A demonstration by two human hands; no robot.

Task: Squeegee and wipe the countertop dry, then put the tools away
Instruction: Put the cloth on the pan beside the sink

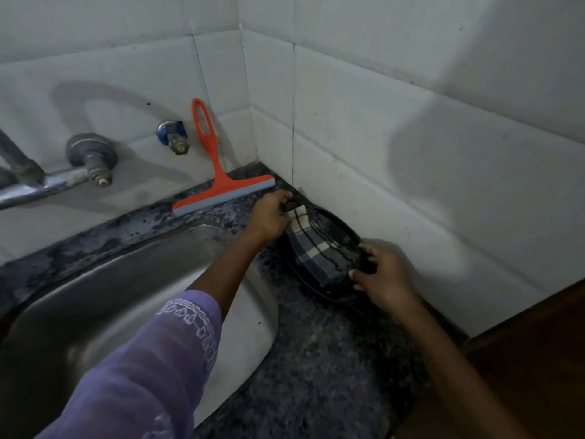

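Dim kitchen corner, white tiled walls [411,128] meeting above a dark speckled tabletop [316,369]. Nearest me, my left sleeve [142,369], lilac with white stitching, crosses over the steel sink [104,280]. Brown wood [538,359] at lower right, beside the tabletop.

Further in, a black oval tray [345,299] sits on the tabletop, close against the right wall. A folded checked cloth [316,251], dark blue and cream, lies in it. My right hand [384,274] has its fingers curled round the tray's near end, thumb toward the cloth. My left hand [272,217] is curled at the tray's far end, gripping something dark there; whether that is the tray's rim or a handle, I cannot tell. The cloth's cream corner touches that hand.

Beyond the left hand, an orange squeegee [218,182] stands on the tabletop behind the sink, blade down, loop handle leaning on the back wall. Left of it on the wall, a small blue valve [172,136], then a grey tap [72,166].
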